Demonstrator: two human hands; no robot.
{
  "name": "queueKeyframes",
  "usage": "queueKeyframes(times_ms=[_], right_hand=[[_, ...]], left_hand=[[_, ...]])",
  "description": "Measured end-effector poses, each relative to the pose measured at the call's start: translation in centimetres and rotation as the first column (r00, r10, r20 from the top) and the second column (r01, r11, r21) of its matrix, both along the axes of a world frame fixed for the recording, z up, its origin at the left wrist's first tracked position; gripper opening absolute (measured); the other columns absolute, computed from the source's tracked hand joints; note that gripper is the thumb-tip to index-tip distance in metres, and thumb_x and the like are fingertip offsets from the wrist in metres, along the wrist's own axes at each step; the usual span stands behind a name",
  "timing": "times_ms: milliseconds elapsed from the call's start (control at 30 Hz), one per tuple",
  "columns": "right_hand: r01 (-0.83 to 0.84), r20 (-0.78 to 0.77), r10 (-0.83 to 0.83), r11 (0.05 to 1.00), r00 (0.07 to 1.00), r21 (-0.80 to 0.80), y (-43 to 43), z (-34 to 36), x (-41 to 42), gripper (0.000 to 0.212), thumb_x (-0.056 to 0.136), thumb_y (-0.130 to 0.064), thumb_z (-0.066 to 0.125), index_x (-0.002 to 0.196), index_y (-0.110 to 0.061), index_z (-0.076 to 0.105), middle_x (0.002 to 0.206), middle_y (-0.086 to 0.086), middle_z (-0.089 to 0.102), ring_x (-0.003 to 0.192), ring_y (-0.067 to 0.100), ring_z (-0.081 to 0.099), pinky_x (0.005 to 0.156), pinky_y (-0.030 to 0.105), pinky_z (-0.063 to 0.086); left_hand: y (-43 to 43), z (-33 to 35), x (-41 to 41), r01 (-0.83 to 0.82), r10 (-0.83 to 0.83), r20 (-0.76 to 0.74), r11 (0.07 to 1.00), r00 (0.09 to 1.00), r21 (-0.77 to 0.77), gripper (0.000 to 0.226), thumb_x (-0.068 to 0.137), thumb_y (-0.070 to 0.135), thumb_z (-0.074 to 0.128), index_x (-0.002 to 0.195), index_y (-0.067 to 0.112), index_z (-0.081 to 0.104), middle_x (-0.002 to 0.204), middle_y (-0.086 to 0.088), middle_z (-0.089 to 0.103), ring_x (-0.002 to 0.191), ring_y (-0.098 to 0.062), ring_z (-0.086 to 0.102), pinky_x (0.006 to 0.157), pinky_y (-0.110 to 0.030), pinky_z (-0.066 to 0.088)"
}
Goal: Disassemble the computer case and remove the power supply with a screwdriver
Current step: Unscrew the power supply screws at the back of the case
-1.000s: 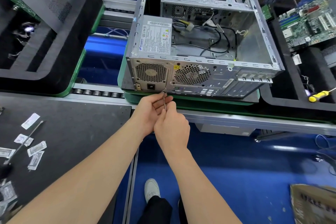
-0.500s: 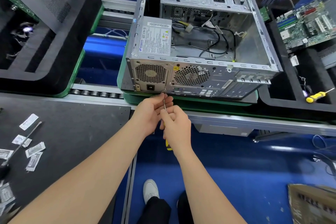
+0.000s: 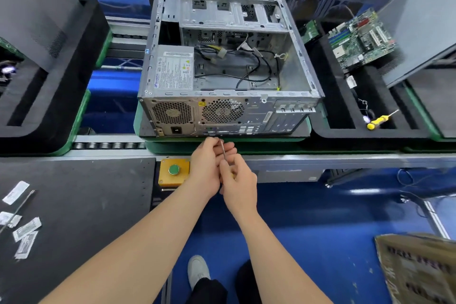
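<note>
Grey sheet metal forms the computer case [image 3: 254,117], which lies on its side with the open side up and the rear panel toward the person. It rests on a green tray [image 3: 271,147] on the conveyor line. In its near left corner sits the power supply [image 3: 175,74], label up, with its fan grille in the rear panel; loose cables lie on the case bottom beside it.

Just below the lower edge of the rear panel is the screwdriver [image 3: 223,152], a thin metal shaft that points up at the case. The right hand [image 3: 240,181] has its grip closed round the handle, of which only a little yellow shows. The left hand [image 3: 204,163] holds the shaft near the tip with curled fingers.

Left of the hands, a yellow button box [image 3: 167,179] with a green button is fixed to the line. In a black tray at the right lie a second screwdriver [image 3: 378,121] with a yellow handle and a circuit board [image 3: 360,39]. On the dark desk [image 3: 86,205] at the left lie small white packets [image 3: 26,232]. A cardboard box [image 3: 419,269] stands on the blue floor [image 3: 320,217].
</note>
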State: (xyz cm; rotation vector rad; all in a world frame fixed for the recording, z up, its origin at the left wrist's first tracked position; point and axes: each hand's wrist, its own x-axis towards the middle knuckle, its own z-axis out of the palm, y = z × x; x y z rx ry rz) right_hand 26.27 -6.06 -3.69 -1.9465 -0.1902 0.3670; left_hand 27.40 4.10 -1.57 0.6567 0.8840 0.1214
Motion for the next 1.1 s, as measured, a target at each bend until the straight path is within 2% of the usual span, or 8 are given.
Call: queueKeyframes(times_ms=[167,267,400,567,733,900,1000,1100], right_hand=[[0.211,0.125,-0.215,0.976,0.969,0.045,-4.8,1.4,2.3,0.013,0.106,-0.035,0.055,0.096,-0.036,0.063,0.075,-0.006,0.071,0.069,0.016,0.067,0.061,0.040,0.055],[0.314,0.181,-0.322,0.947,0.929,0.075,-8.0,2.3,5.0,0.012,0.106,-0.033,0.055,0.097,-0.035,0.062,0.077,-0.009,0.072,0.070,0.014,0.068,0.061,0.039,0.056],[0.413,0.221,-0.424,0.906,0.878,0.096,-12.8,3.4,8.8,0.014,0.105,-0.030,0.056,0.092,-0.034,0.060,0.075,-0.008,0.070,0.068,0.013,0.066,0.059,0.035,0.054],[0.458,0.214,-0.471,0.882,0.856,0.111,-18.4,5.0,14.6,0.016,0.104,-0.029,0.058,0.089,-0.033,0.061,0.072,-0.003,0.069,0.067,0.016,0.065,0.060,0.035,0.053],[0.418,0.232,-0.426,0.905,0.874,0.086,-22.1,6.4,21.3,0.017,0.103,-0.029,0.061,0.086,-0.030,0.061,0.073,-0.005,0.069,0.066,0.010,0.062,0.059,0.021,0.047],[0.305,0.173,-0.309,0.951,0.935,0.050,-23.4,7.7,27.6,0.014,0.103,-0.030,0.058,0.091,-0.024,0.063,0.073,-0.002,0.071,0.071,0.023,0.068,0.070,0.048,0.059],[0.257,0.159,-0.255,0.966,0.954,0.005,-23.7,8.2,30.8,0.017,0.104,-0.028,0.057,0.091,-0.019,0.064,0.073,0.001,0.071,0.075,0.030,0.068,0.077,0.054,0.057],[0.231,0.130,-0.226,0.972,0.965,-0.031,-24.0,8.0,33.2,0.018,0.104,-0.031,0.055,0.094,-0.019,0.064,0.076,0.002,0.073,0.081,0.037,0.068,0.084,0.053,0.056]], left_hand=[[-5.6,2.3,2.5,0.166,-0.166,-0.021,0.986,0.986,-0.007,0.026,0.090,0.021,0.051,0.066,0.015,0.059,0.094,-0.011,0.078,0.070,-0.024,0.067,0.064,-0.036,0.055],[-9.1,3.1,4.8,0.284,-0.280,-0.067,0.957,0.958,0.062,0.034,0.089,0.021,0.047,0.055,0.019,0.045,0.079,-0.010,0.071,0.078,-0.029,0.055,0.073,-0.040,0.046],[-14.0,4.1,8.3,0.407,-0.404,-0.042,0.909,0.914,0.094,0.036,0.095,0.022,0.047,0.059,0.020,0.048,0.085,-0.009,0.072,0.083,-0.026,0.061,0.076,-0.038,0.049],[-19.8,5.3,13.9,0.453,-0.461,0.023,0.879,0.887,0.149,0.030,0.104,0.031,0.044,0.083,0.015,0.058,0.090,-0.009,0.061,0.086,-0.024,0.054,0.078,-0.038,0.045],[-23.3,5.9,20.0,0.420,-0.441,0.054,0.881,0.896,0.217,0.019,0.104,0.022,0.050,0.108,0.005,0.060,0.097,-0.010,0.073,0.085,-0.026,0.063,0.075,-0.039,0.052],[-23.9,6.0,24.9,0.323,-0.356,0.033,0.878,0.934,0.353,0.017,0.103,0.019,0.058,0.113,0.006,0.061,0.096,-0.010,0.078,0.087,-0.021,0.076,0.074,-0.036,0.062],[-23.3,5.3,26.5,0.307,-0.288,-0.127,0.757,0.949,0.576,0.013,0.098,0.021,0.066,0.104,0.010,0.064,0.092,-0.009,0.076,0.075,-0.019,0.076,0.068,-0.038,0.064],[-22.2,4.6,27.3,0.357,-0.226,-0.278,0.506,0.933,0.785,0.007,0.092,0.025,0.071,0.091,0.020,0.068,0.084,0.001,0.072,0.064,-0.015,0.072,0.055,-0.031,0.060]])
